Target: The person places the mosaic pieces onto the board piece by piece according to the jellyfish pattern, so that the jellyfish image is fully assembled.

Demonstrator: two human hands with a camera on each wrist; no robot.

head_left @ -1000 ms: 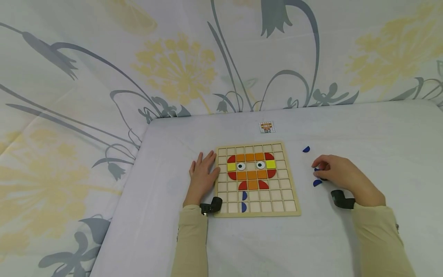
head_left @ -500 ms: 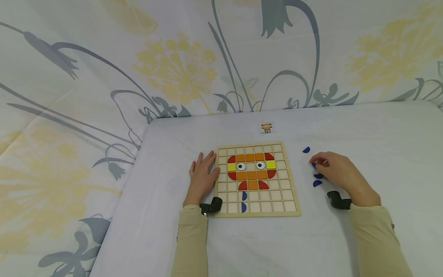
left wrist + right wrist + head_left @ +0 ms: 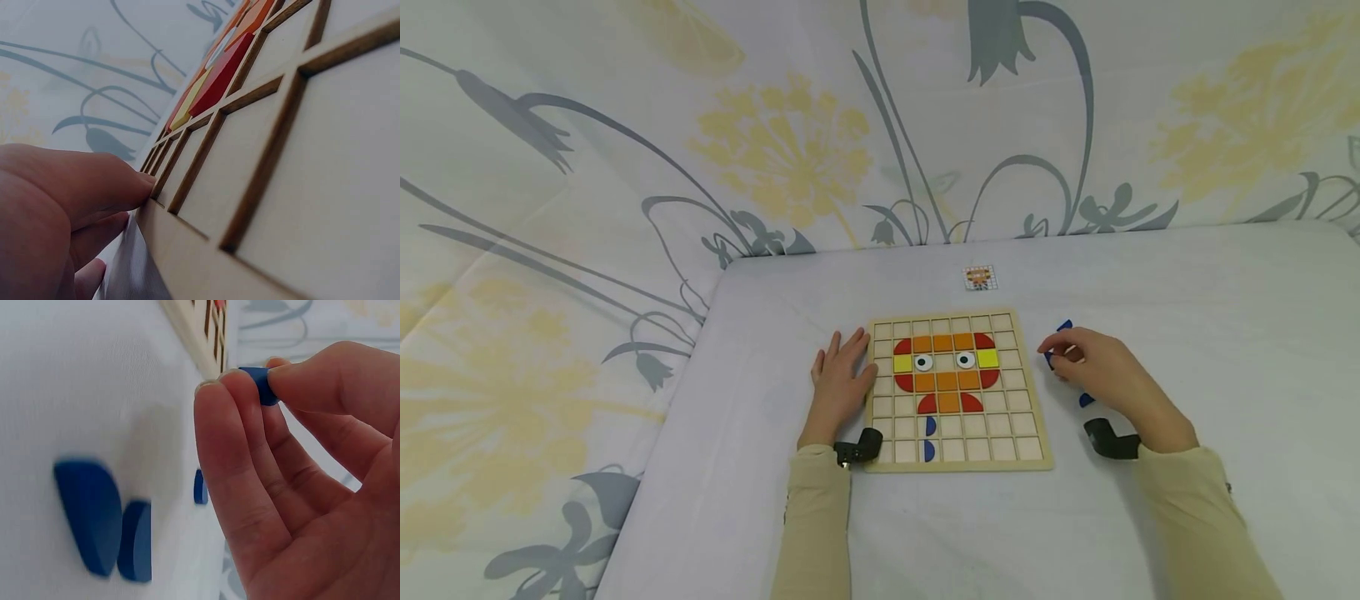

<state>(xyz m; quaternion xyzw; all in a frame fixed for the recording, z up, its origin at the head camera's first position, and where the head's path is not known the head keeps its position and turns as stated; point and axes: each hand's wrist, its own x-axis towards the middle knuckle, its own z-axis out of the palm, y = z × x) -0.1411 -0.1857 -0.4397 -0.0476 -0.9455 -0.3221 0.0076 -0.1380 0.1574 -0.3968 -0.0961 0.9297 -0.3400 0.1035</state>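
My right hand (image 3: 1101, 367) pinches a blue half-round piece (image 3: 265, 385) between thumb and fingertips, held above the cloth just right of the wooden grid board. Fingers spread, my left hand (image 3: 838, 392) lies along the left edge of the board (image 3: 1000, 425), its thumb touching the frame in the left wrist view. Red, orange and yellow pieces and two eye discs form a figure on the grid. Below them, two blue half-round pieces (image 3: 930, 427) sit in one column. Loose on the cloth in the right wrist view are three more blue pieces (image 3: 90, 515), partly hidden by my hand in the head view.
A small picture card (image 3: 980, 277) with a similar figure lies beyond the board. White cloth (image 3: 940, 533) covers the surface, and a flower-patterned fabric (image 3: 910, 125) rises behind it and on the left. Each wrist carries a black camera (image 3: 1108, 442).
My right hand has picked up a blue half-round piece from the cloth and moved left with it toward the board. My left hand stays where it was.
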